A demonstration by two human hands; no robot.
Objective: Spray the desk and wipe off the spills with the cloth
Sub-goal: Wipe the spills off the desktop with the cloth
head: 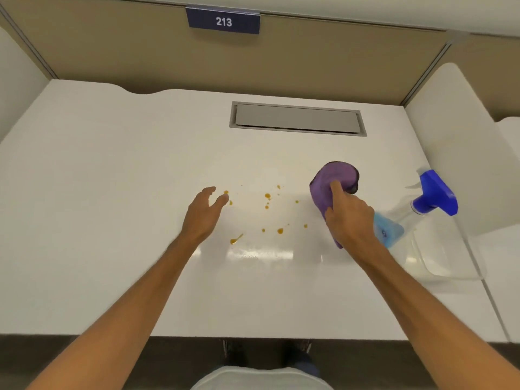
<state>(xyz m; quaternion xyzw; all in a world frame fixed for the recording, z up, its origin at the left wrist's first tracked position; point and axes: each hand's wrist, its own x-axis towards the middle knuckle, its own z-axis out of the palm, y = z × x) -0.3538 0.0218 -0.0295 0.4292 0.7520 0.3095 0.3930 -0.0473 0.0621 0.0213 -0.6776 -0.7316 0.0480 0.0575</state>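
Orange-brown spills (267, 197) dot the middle of the white desk (112, 192) in several small drops. My right hand (349, 220) grips a purple cloth (334, 178), bunched up and held just right of the spills. My left hand (205, 212) hovers at the left edge of the spills, fingers apart and holding nothing. A clear spray bottle (394, 229) with blue liquid and a blue trigger head (436, 197) lies on its side to the right of my right hand, partly hidden by it.
A grey cable hatch (298, 119) is set into the desk behind the spills. Beige partition walls enclose the desk, with a "213" sign (223, 21) at the back. A white side panel (455, 142) stands at the right.
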